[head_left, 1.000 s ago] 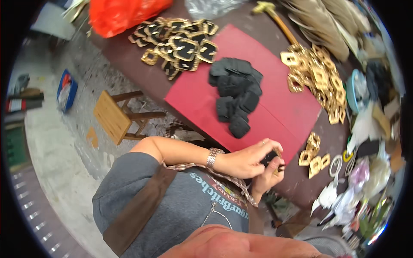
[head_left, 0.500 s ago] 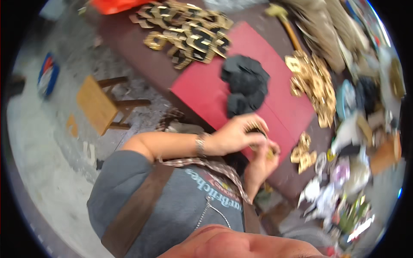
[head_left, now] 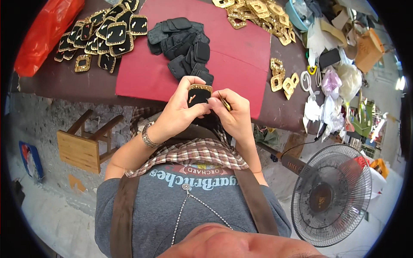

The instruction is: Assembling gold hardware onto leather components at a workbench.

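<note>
Plastic, red and wrinkled, made up the bag [head_left: 49, 32] at the far left of the brown table [head_left: 282, 114], and below it on the floor sat a blue tray [head_left: 31, 160]. Next came a wooden stool [head_left: 79, 150] near the table's edge, then a heap of gold-rimmed black plaques [head_left: 116, 33] with a lone gold frame [head_left: 82, 63] lying just beside it. A red sheet [head_left: 241, 56] covered the middle of the table, and overlapping black pads [head_left: 185, 47] were bunched on its left part.

Close to the person's body, near the sheet's front edge, the left hand [head_left: 178, 103] held up a black piece [head_left: 198, 98] — gold trim along its top, a small pale-gold mark on its face. Its thumb pressed the lower front and its forefinger curved about the top; I could not see the other fingers behind. The right hand [head_left: 234, 109] pinched a slender gold-and-dark object [head_left: 224, 102] between thumb and forefinger, the thumb's tip right by the piece's right edge; whether they touched I could not tell.

Farther right lay a pile of gold frames [head_left: 260, 13], a smaller cluster of frames [head_left: 279, 77], a pale blue basin [head_left: 294, 17] and a fan [head_left: 329, 195].
</note>
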Motion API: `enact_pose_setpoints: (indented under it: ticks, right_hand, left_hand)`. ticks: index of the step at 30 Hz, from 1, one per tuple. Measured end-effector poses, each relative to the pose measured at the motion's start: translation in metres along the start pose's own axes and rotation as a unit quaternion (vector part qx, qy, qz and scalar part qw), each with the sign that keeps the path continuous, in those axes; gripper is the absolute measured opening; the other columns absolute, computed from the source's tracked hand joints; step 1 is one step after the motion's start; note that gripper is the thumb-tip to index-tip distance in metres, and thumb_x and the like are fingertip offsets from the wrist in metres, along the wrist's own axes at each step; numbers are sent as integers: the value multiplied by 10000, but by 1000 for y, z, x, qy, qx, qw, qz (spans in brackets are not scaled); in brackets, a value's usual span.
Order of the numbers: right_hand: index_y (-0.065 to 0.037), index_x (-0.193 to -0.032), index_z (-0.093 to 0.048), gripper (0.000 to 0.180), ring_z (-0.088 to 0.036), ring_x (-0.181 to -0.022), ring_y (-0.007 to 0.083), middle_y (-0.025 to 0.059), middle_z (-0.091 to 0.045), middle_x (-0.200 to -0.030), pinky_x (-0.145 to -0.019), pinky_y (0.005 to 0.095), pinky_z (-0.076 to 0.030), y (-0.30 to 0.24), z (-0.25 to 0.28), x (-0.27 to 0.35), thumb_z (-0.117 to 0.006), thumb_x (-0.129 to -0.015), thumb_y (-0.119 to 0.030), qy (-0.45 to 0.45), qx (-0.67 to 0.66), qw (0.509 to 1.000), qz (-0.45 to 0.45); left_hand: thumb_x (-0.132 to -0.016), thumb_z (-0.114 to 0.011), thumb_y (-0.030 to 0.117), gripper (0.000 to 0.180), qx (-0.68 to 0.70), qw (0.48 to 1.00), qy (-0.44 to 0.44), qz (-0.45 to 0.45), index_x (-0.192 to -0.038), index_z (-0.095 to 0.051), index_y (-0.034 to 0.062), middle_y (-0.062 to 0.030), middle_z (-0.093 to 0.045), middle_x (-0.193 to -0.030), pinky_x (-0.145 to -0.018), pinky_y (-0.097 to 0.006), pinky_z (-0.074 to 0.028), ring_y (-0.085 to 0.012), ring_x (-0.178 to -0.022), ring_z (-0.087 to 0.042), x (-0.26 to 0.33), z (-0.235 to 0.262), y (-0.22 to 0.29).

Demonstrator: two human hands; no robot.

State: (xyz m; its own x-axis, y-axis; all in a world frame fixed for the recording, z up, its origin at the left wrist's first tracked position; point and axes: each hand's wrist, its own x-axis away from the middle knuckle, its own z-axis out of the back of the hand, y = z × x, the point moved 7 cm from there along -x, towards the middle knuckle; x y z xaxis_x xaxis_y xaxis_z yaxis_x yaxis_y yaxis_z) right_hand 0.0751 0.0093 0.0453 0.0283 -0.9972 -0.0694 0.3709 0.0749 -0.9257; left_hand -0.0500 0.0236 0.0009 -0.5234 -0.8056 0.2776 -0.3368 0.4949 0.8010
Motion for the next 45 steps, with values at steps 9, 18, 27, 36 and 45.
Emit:
enact_pose_setpoints:
  ticks: [9, 18, 27, 36, 45]
  right_hand:
    - [27, -747, -599, 551, -514, -501, 85, 25, -549, -573, -465, 239, -397, 19, 1, 25, -382, -1002, -410, -30, 13, 995, -96]
    - [17, -709, -577, 550, -527, -488, 121, 49, -542, -549, -465, 282, -408, 20, 2, 26, -369, -1009, -394, -17, 11, 997, -77]
    - [13, -723, -608, 590, -556, -490, 189, 90, -581, -568, -491, 316, -445, 29, 12, 32, -375, -987, -459, 0, 74, 996, -39]
    - [-8, -706, -612, 521, -575, -503, 282, 117, -570, -564, -486, 362, -451, 38, 16, 38, -412, -982, -402, -77, -168, 981, -58]
    - [-1, -767, -614, 404, -569, -505, 254, 108, -537, -557, -497, 339, -450, 42, 32, 27, -511, -948, -346, -28, 197, 980, 12]
  left_hand:
    - [-833, -549, -32, 308, -108, 992, -12, -61, -1132, -494, 22, -26, -584, -928, -676, -207, -478, -61, -793, -572, 12, -15, 5]
    - [-804, -520, -79, 378, -134, 974, -4, -181, -1167, -464, 11, -70, -595, -941, -725, -245, -483, -118, -809, -603, 12, -28, 1]
    - [-804, -515, -83, 396, -318, 920, -1, -230, -1179, -441, 21, -78, -572, -984, -722, -249, -490, -117, -794, -601, 7, -46, 3]
    - [-760, -496, -111, 497, -109, 992, -58, -23, -1228, -386, 16, -84, -555, -947, -681, -258, -482, -136, -784, -570, -1, -59, -6]
    - [-756, -480, -115, 522, -300, 939, -65, -156, -1240, -375, 50, -57, -521, -1009, -690, -233, -479, -106, -844, -539, -14, -66, -3]
